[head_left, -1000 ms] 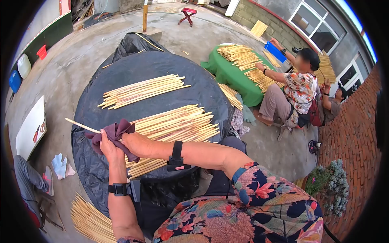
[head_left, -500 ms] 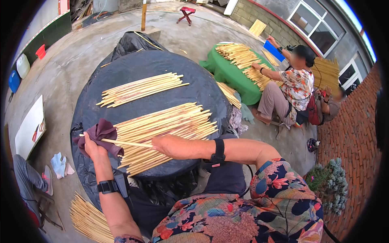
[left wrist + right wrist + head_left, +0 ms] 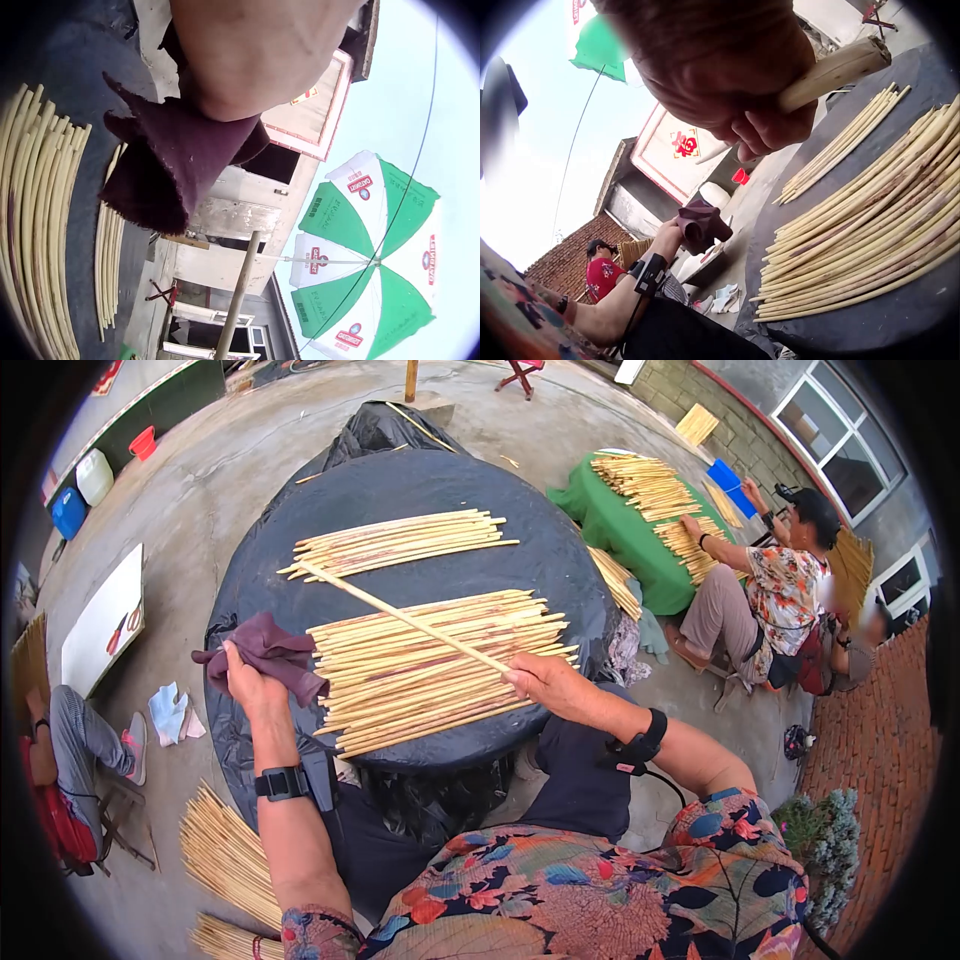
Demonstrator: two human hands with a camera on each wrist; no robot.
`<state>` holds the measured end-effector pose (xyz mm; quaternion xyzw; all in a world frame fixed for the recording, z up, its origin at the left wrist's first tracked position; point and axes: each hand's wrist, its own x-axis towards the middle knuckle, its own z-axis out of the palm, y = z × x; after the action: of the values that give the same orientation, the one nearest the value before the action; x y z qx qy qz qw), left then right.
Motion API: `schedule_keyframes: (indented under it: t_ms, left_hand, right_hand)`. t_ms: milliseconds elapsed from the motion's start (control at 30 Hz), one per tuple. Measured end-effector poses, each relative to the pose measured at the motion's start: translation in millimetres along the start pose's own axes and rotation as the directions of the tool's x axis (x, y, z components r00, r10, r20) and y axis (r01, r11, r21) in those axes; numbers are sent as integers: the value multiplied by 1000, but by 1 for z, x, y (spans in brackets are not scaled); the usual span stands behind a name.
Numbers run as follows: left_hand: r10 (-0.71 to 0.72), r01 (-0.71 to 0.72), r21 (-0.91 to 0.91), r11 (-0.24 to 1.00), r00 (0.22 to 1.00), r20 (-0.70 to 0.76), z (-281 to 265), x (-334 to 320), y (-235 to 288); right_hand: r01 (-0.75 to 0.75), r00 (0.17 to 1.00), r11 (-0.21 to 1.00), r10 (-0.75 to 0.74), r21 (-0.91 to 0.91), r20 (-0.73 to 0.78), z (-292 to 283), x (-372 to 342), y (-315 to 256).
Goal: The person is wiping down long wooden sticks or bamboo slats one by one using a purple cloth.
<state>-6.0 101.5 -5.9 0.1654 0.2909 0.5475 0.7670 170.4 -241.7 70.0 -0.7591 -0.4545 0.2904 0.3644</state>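
Note:
My left hand (image 3: 258, 688) grips a crumpled purple cloth (image 3: 270, 650) at the left edge of the round table; in the left wrist view the cloth (image 3: 187, 161) hangs from the fist in a fold. In my right hand (image 3: 555, 685) I pinch one long pale stalk (image 3: 400, 617) by its near end. It slants up to the left, clear of the cloth, its far tip overlapping the smaller row of stalks (image 3: 410, 543). Beneath it spreads the larger layer of stalks (image 3: 430, 680). The right wrist view shows the cut end of the held stalk (image 3: 840, 73) jutting from the fist.
Black plastic sheeting (image 3: 540, 540) covers the table. At right, a person (image 3: 790, 585) sits by a green-covered table (image 3: 600, 510) with more stalks. Bundles of stalks (image 3: 225, 850) lie on the ground at lower left, near another seated person's leg (image 3: 85, 750) and a white board (image 3: 105, 620).
The stalk has come out of the cloth, drawn rightward by my right hand, and now angles across the table. My left hand keeps the cloth at the left. The head view has shifted.

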Motion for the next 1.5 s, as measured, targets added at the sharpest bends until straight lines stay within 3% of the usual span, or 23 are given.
schedule_keyframes:
  t_ms: [67,133,200,267,333,400,533,700,800,867,933,967,1000,1067,1133,1300,1367,1500]
  left_hand:
    - [-105,112,-40,993,984,142,10,-18,-15]
    - [-107,120,-52,991,972,208,24,-35,-26]
    - [-222,243,-16,970,912,344,31,-46,-27]
    - [-245,295,-68,953,882,403,27,-41,-34]
    - [-243,308,-99,946,879,410,36,-51,-30]
    - [-275,363,-84,928,820,502,44,-61,-24]
    - [-265,339,-78,938,842,469,44,-62,-25]
    - [-301,396,-36,918,753,585,50,-72,-25]
    - [-337,407,-33,913,795,504,50,-71,-35]
    - [-316,385,-36,922,804,503,50,-71,-43]
    - [-277,351,-50,935,811,515,54,-77,-46]
    - [-241,283,-47,958,882,405,54,-77,-51]
    - [-238,280,-47,959,884,402,51,-75,-54]
    - [-191,173,89,981,943,274,46,-72,-59]
    - [-199,188,70,980,947,253,52,-77,-57]
    - [-144,137,44,990,964,222,52,-70,-59]
    - [-142,141,22,990,968,205,47,-57,-52]
    - [-81,77,40,996,989,120,47,-48,-44]
  right_hand:
    - [-5,1000,1000,5,10,-8,6,16,2]
    - [10,1000,1000,-10,22,-3,13,32,-1]
    - [50,999,997,-50,62,1,21,47,-4]
    - [87,996,990,-87,109,2,31,60,-11]
    - [-35,999,974,37,224,-9,38,69,-23]
    - [9,1000,974,-9,227,-4,44,80,-24]
    - [32,999,935,-20,352,-39,55,99,-29]
    - [53,998,897,-29,439,-62,66,119,-42]
    - [32,999,926,-16,376,-47,77,125,-45]
    - [135,989,951,-112,279,-98,91,129,-38]
    - [142,988,967,-126,212,-88,98,130,-36]
    - [213,975,968,-202,132,-94,104,130,-30]
    - [283,956,958,-277,51,-94,108,129,-29]
    - [298,954,948,-291,113,-78,113,125,-28]
    - [332,940,941,-325,60,-104,114,123,-28]
    - [272,962,962,-272,7,-10,96,107,-29]
    - [188,977,981,-183,-44,110,81,87,-32]
    - [123,983,992,-116,-39,142,63,49,-19]
